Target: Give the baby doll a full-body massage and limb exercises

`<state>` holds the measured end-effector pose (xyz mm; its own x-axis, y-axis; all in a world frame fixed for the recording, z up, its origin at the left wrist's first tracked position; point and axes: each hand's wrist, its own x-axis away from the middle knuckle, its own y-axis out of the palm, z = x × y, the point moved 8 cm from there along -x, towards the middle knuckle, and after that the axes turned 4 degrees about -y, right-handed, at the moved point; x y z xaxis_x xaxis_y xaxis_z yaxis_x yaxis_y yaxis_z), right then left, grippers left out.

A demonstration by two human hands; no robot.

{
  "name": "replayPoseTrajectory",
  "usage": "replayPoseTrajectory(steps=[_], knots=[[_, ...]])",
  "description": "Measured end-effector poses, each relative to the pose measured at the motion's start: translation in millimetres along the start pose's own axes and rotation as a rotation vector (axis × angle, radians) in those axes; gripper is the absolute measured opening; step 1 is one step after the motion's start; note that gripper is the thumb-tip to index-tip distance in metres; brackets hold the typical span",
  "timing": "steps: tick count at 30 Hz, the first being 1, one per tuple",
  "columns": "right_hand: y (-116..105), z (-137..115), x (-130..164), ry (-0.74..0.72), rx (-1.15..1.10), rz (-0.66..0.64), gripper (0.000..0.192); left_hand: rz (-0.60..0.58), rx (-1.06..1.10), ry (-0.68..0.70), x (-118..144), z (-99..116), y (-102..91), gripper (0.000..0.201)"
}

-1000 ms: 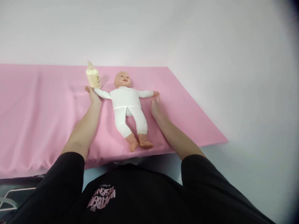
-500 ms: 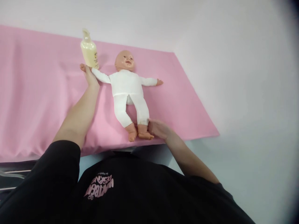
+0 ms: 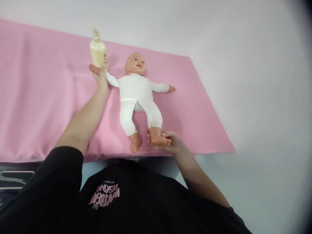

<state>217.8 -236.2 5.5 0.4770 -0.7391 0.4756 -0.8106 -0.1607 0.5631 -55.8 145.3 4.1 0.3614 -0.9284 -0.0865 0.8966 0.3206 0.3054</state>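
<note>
My right hand [image 3: 168, 144] has its fingers [image 3: 162, 142] curled around the doll's foot [image 3: 157, 138], holding it just off the pink sheet [image 3: 44, 97]. My left hand [image 3: 99, 76] lies far up the sheet at the doll's wrist, fingers pressed together there, the thumb stuck out toward the base of the lotion bottle [image 3: 98, 52]; whether they close round the wrist or just pin it I cannot tell.

I think the bottle is the weak point. It stands upright and narrow, touching or just beside my left thumb, on soft wrinkled cloth. A nudge from that thumb, or a tug on the sheet, could tip it over. Pulling the leg sideways could also drag the whole doll [image 3: 135, 94] toward the near edge of the sheet, since its feet already lie close to that edge.

The doll lies face up in the middle of the sheet, head away from me, both arms flung out. It wears a white one-piece suit; head, hands and feet are bare plastic. Its other foot rests on the cloth, apart from the one I hold.
</note>
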Motion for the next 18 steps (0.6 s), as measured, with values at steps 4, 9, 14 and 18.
replayPoseTrajectory(steps=[4,9,14,18], knots=[[-2.3,-31.4,-20.2,0.010,0.114,-0.137,0.040,-0.018,0.023,-0.085,19.1,3.3,10.9,0.038],[-0.9,-72.8,-54.8,-0.007,0.223,-0.288,0.045,-0.181,0.037,0.218,43.5,24.9,27.5,0.043],[-4.7,-104.0,-88.3,-0.072,0.356,-0.258,0.054,-0.555,-0.259,0.545,96.3,53.0,59.3,0.057],[-17.0,-115.8,-110.2,-0.144,0.316,-0.197,0.047,-0.911,-0.599,0.716,138.9,59.8,85.8,0.050]])
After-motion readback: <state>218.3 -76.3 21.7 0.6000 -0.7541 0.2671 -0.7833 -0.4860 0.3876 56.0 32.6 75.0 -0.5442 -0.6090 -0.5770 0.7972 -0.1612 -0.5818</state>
